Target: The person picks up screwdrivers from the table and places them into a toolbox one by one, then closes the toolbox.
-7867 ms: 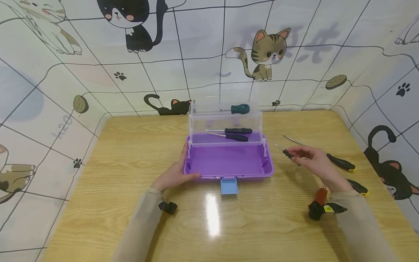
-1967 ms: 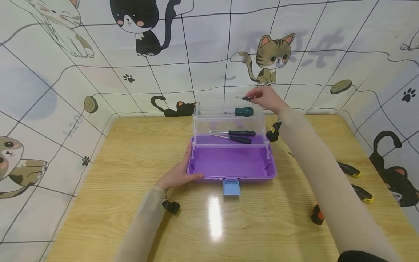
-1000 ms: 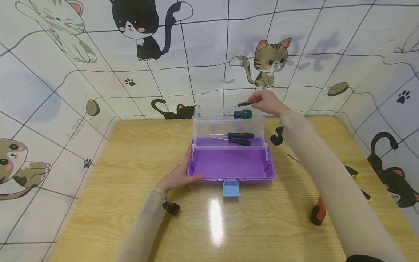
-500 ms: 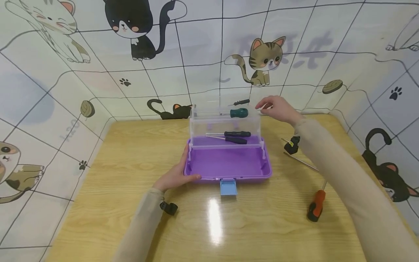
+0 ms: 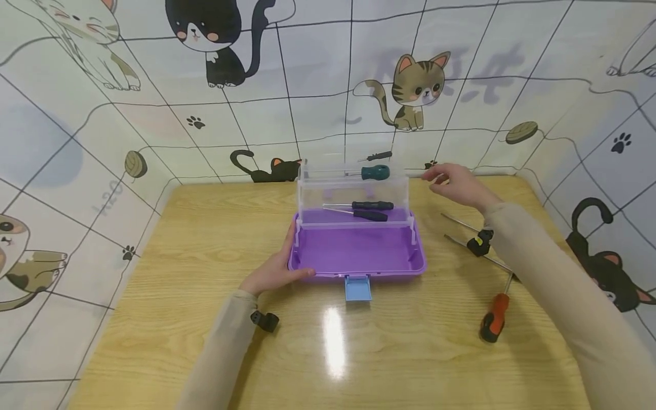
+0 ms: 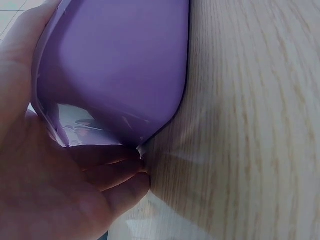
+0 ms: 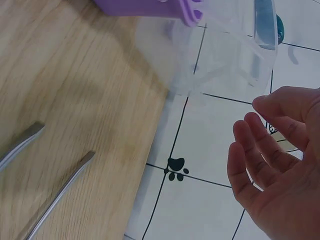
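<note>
A purple toolbox [image 5: 359, 250] stands with its clear upper trays raised at the back. My left hand [image 5: 274, 270] grips its left front corner, thumb along the front rim and fingers against the side; the left wrist view shows these fingers [image 6: 115, 185] at the wall. Two black-handled screwdrivers [image 5: 371, 205] lie in the lower tray. Higher up are a green-handled screwdriver [image 5: 376, 172] and a small dark screwdriver [image 5: 379, 156]. To the right of the trays hovers my right hand [image 5: 458, 183], fingers loosely bent and holding nothing; the right wrist view confirms its empty palm [image 7: 285, 200].
An orange-and-black screwdriver [image 5: 495, 319] lies on the table [image 5: 410, 347] at the right. Two metal shafts [image 5: 458, 221] lie beyond it, their handles mostly hidden by my right forearm. A blue latch [image 5: 357, 288] hangs open at the box's front. A cat-patterned cloth wall stands behind.
The right hand has carried the small dark screwdriver from the right side to the top tray and let go of it, then moved away rightward. The left hand has stayed on the toolbox.
</note>
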Demonstrator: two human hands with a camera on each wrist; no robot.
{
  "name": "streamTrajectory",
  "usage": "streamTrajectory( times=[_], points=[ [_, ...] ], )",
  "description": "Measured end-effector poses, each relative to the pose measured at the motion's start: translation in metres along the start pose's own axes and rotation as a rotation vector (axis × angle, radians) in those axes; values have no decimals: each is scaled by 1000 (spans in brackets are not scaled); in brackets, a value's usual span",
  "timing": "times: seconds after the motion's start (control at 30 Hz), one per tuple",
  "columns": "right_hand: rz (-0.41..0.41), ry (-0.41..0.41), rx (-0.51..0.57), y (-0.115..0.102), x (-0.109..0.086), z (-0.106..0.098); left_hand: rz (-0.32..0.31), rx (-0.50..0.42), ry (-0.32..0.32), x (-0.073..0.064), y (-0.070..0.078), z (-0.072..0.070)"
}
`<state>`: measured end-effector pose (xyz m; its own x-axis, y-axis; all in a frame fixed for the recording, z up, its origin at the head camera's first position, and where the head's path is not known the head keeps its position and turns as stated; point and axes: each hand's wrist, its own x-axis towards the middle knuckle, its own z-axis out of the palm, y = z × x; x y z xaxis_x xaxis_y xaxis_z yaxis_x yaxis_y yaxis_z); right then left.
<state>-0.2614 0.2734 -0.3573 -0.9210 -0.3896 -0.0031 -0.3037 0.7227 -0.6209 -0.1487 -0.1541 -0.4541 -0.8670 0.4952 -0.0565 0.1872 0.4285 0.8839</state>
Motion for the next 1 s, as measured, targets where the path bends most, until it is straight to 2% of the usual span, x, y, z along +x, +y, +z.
streamTrajectory(
  times=[0.27,0.47,0.63,0.77,0.87,1.0],
  points=[
    [-53,16,-50,16,-23,-4,-1,-44,-18,-9,31,-5],
    [-58,31,-70,28,-41,-5,-37,-24,-21,-12,37,-6],
    [-106,18,-89,37,-55,-2,-57,-14,-26,-11,38,-6],
    [-113,27,-92,44,-67,1,-44,-9,-27,-7,25,-4],
    [-77,29,-91,49,-75,3,-25,-9,-19,-2,9,-2],
    [-46,43,-104,54,-84,4,-21,2,-9,1,-1,-1]
  ],
)
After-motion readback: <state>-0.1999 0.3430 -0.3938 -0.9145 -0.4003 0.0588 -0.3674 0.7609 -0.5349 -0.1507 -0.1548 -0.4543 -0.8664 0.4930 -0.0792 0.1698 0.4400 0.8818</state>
